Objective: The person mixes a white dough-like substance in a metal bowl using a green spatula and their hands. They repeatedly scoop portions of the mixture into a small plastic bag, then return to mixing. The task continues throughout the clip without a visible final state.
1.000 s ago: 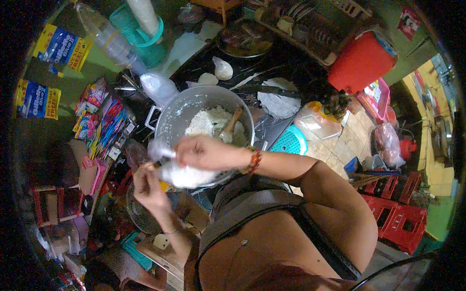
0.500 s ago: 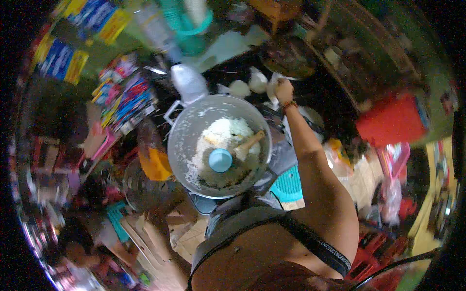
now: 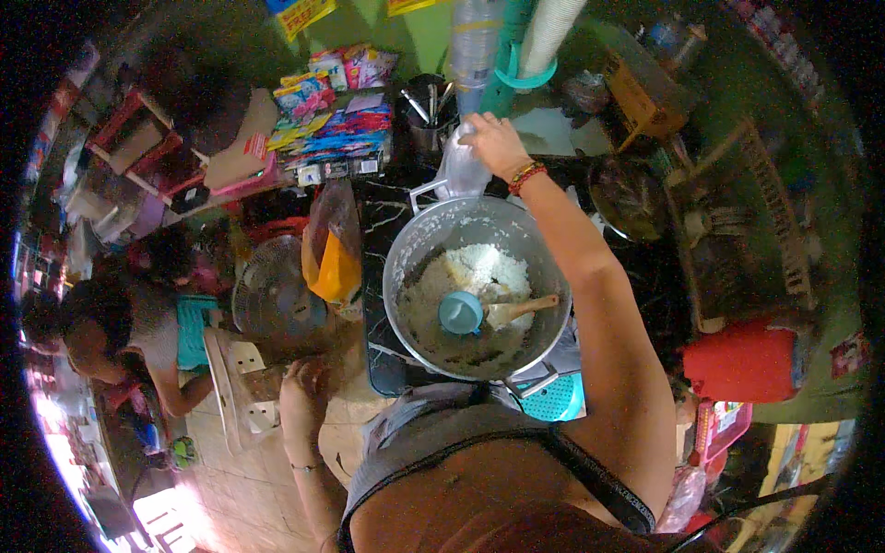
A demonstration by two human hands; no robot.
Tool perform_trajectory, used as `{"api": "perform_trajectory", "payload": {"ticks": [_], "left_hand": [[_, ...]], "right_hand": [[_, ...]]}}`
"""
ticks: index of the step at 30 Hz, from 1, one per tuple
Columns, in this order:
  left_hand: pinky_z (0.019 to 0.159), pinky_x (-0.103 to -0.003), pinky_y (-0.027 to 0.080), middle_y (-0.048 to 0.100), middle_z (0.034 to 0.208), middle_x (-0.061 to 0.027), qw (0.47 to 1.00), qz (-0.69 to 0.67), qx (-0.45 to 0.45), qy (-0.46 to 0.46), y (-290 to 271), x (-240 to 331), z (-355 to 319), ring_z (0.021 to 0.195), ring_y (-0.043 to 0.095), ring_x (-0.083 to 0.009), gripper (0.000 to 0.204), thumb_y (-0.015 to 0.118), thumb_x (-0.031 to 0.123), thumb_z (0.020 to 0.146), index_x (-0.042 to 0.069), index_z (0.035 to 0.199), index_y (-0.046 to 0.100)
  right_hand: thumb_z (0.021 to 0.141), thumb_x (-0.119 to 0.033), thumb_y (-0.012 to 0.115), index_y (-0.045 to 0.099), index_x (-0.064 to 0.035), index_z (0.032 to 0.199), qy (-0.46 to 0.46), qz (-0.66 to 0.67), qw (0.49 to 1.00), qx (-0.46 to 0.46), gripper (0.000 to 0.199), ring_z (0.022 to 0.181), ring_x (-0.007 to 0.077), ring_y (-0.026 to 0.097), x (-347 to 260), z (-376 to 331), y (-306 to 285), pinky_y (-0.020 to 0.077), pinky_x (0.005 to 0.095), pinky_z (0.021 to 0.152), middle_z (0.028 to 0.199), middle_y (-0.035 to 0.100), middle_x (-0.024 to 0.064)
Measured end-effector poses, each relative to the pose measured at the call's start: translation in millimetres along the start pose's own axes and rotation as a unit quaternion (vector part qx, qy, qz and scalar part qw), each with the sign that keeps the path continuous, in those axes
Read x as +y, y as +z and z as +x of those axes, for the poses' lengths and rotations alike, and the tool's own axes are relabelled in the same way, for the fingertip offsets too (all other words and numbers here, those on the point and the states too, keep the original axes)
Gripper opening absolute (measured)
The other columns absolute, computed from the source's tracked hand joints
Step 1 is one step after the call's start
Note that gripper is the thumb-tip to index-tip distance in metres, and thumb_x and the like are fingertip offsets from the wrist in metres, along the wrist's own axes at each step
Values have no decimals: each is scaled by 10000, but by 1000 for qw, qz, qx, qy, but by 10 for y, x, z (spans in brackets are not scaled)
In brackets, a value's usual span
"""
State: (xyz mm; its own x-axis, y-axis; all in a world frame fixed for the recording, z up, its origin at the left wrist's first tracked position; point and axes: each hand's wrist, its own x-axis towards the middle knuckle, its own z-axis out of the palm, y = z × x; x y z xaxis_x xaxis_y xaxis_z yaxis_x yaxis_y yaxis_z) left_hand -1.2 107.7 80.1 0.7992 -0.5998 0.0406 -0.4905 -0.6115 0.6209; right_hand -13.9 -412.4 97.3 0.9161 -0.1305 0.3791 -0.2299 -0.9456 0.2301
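Note:
A large metal pot with whitish rice-like grains stands before me. Inside it are a light blue cup and a wooden spoon. Beyond the pot's far handle, my right hand has its fingers closed on the top of a clear, whitish plastic bag. What the bag contains is hard to make out. My left hand hangs low at my left side, fingers loosely curled and apart, with nothing visible in it.
Colourful sachets lie at the far left, near a dark holder with utensils. A bag with something orange hangs beside a fan. Another person is at left. A red container stands at right.
My right hand has moved left, from the small white bags right of the pot to the plastic bag behind it. My view has turned, and my left hand now shows more clearly.

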Motion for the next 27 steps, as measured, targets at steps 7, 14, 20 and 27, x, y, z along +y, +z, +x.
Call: {"api": "perform_trajectory", "payload": {"ticks": [7, 14, 20, 27], "left_hand": [[728, -415, 468, 602, 939, -184, 998, 66, -17, -16, -201, -277, 33, 839, 570, -374, 165, 581, 38, 776, 11, 932, 628], [705, -400, 470, 612, 869, -172, 989, -119, -26, 84, -31, -168, 510, 801, 581, -360, 160, 626, 43, 772, 36, 931, 630], [669, -365, 473, 612, 825, -154, 982, -28, -16, 186, -134, -243, 640, 750, 592, -327, 145, 630, 46, 789, 45, 934, 632], [631, -286, 480, 638, 927, -89, 891, -409, -187, -62, -74, -51, 877, 703, 564, -136, 431, 553, 356, 908, -7, 1139, 577]], "right_hand": [[795, -196, 612, 614, -101, 879, 115, 97, 988, 22, 127, 1062, 297, 509, 58, 251, -264, 439, 412, 836, 1143, 547, 81], [728, -239, 733, 670, -32, 830, 280, 257, 924, -53, 239, 737, 260, 643, 120, 73, 79, 511, 360, 717, 762, 662, 110], [779, -269, 653, 660, -62, 795, 249, 230, 938, 69, 208, 700, 272, 643, 402, 108, -103, 502, 364, 649, 749, 658, 137], [944, -425, 406, 552, -100, 829, 63, 935, 349, 12, 374, 441, 138, 382, -541, 306, -1298, 417, 291, 504, 559, 422, 4]]}}
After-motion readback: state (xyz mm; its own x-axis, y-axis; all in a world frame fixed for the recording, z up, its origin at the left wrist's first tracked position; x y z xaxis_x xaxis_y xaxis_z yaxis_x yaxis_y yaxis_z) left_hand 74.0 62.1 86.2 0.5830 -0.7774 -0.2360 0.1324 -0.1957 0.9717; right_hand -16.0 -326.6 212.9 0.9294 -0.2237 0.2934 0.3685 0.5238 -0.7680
